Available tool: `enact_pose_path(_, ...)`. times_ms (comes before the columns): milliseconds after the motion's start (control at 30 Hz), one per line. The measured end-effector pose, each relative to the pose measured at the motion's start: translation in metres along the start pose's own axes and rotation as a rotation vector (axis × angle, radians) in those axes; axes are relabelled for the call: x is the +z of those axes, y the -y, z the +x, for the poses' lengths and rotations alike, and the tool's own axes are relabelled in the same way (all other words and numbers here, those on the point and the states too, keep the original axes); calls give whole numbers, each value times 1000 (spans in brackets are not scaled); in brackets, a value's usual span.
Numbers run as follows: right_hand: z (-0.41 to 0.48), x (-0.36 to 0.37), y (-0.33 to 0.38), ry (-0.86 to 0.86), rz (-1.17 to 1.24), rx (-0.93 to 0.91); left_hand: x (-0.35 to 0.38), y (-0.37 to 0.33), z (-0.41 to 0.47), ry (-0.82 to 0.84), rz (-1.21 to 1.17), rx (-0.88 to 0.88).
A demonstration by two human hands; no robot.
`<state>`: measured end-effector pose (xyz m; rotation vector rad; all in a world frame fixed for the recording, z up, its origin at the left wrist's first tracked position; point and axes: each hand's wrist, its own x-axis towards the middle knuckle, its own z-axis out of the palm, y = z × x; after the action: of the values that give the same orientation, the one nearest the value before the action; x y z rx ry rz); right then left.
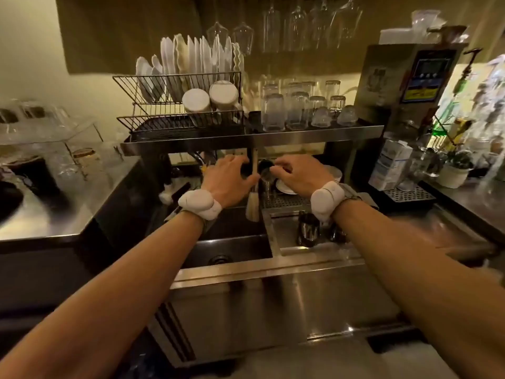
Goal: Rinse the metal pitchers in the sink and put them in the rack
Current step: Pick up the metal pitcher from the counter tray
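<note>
Head view: right hand (296, 177) fingers curled round small pitcher (266, 175) at back of sink (232, 250); left hand (228, 180) fingers spread, thumb beside hanging brush (252, 207), holding nothing. Two pitchers (308, 228) upright on drainboard (285, 237).

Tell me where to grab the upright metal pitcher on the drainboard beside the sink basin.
The pitcher stands upright, no handle shows, and a second pitcher crowds its right. So probably wrap its upper body, coming from above and the near side.
</note>
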<state>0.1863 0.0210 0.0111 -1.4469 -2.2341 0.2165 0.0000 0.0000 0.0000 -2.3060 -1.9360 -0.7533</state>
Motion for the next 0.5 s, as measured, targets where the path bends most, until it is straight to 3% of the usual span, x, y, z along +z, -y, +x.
enact_pose_path(167,-6,17,-72,77,-16,114,70,-34,20,190,-64,-32)
enact_pose_path(500,-1,66,-181,281,9,227,179,-74,53,408,-107,-125)
